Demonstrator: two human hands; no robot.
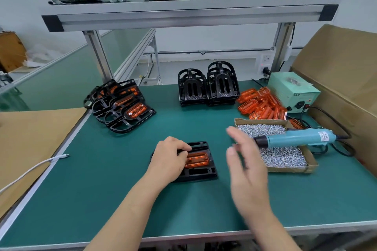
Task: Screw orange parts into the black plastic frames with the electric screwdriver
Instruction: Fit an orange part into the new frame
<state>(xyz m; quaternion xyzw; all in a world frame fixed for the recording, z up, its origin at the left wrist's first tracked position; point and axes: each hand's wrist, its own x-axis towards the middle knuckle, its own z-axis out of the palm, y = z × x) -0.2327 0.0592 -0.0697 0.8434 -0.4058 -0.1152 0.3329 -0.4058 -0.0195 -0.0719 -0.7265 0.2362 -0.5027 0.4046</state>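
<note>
A black plastic frame (pixel 201 172) lies flat on the green mat in front of me, with an orange part (pixel 197 159) seated in its middle. My left hand (pixel 169 159) rests on the frame's left side, fingers curled over its top edge. My right hand (pixel 245 161) hovers blurred to the right of the frame, fingers straight and holding nothing. The blue electric screwdriver (pixel 293 138) lies across a cardboard box of screws (pixel 283 157), just beyond my right hand.
Assembled frames with orange parts (pixel 122 104) are piled at the back left. Two stacks of empty black frames (pixel 208 85) stand at the back, a heap of loose orange parts (pixel 262 104) beside a green power box (pixel 293 91). A large carton (pixel 342 79) stands at the right.
</note>
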